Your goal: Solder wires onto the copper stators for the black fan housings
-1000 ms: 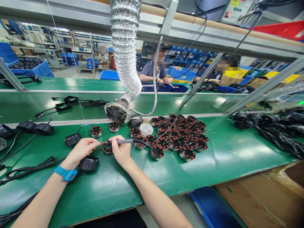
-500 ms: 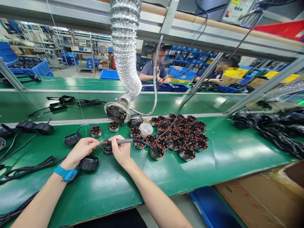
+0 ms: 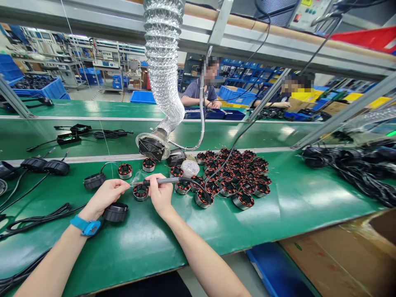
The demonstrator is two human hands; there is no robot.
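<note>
My right hand [image 3: 160, 194] grips a soldering iron [image 3: 168, 180] like a pen, its tip pointing left. Below the tip stands a copper-wound stator [image 3: 140, 193], with a wisp of smoke above it. My left hand [image 3: 107, 196], a blue strap on its wrist, is closed in a pinch on a thin wire at the iron's tip; the wire is too fine to see clearly. Under that hand rests a black round housing [image 3: 115, 213]. Another black housing [image 3: 94, 180] lies behind it, wired to a second stator [image 3: 125, 171].
Many stators [image 3: 235, 175] crowd the green bench to the right, with the iron's cord over them. A fume duct [image 3: 163, 62] hangs down to a fan [image 3: 151, 147]. Beside it stands a white tub [image 3: 189, 168]. Black cables [image 3: 349, 173] pile up far right. Two people sit opposite.
The soldering iron and my right hand have risen slightly and moved a little right, and smoke now shows near the tip. Black boxes on the back belt have shifted left. My left hand stays put.
</note>
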